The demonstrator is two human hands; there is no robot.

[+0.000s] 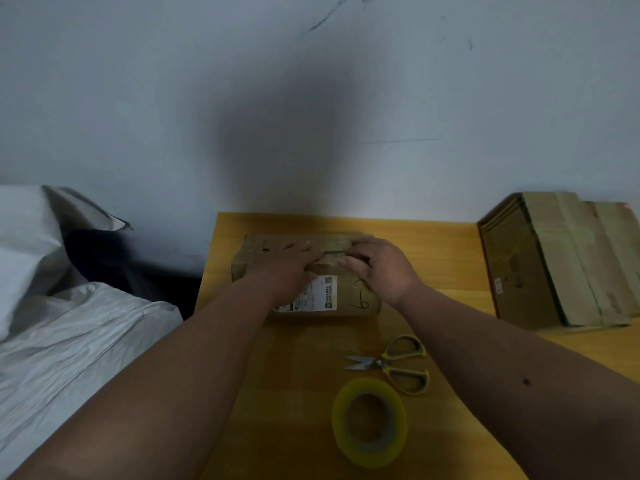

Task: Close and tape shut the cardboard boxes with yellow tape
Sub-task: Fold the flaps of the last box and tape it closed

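A small cardboard box (349, 299) with a white shipping label and a handwritten mark lies on the yellow wooden table (446, 258), flaps folded down. My left hand (285, 268) lies flat on the box's top left, fingers spread toward the centre seam. My right hand (379, 265) presses on the top right, fingertips at the seam. Neither hand holds anything. A roll of yellow tape (369, 422) lies flat on the table near me, between my forearms.
Yellow-handled scissors (398, 363) lie just beyond the tape roll, blades pointing left. A stack of flattened cardboard boxes (561, 261) sits at the table's right end. A grey-white plastic bag (69, 306) fills the space left of the table. A wall stands right behind.
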